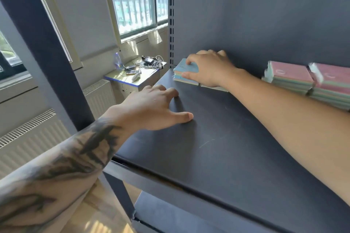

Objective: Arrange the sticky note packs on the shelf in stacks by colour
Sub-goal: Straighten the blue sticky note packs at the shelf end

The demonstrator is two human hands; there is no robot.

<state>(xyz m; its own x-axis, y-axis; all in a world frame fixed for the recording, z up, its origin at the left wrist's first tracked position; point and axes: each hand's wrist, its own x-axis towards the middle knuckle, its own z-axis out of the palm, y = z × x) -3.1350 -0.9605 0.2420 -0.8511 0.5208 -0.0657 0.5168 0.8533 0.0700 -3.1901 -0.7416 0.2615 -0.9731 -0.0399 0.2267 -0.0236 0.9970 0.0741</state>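
My left hand (pixel 151 108) is nearest, at about eight o'clock, its fingers (pixel 186 116) spread flat on the dark shelf (pixel 217 147). At twelve o'clock my right hand (pixel 210 70) pinches a blue-topped stack of sticky note packs (pixel 182 73). Pink-topped stacks (pixel 306 81) sit at two o'clock.

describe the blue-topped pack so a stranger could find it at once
On the dark shelf board, look to the back left corner beside the slotted upright. The blue-topped sticky note pack sits there under the right hand; the stacks farther right are pink-topped.
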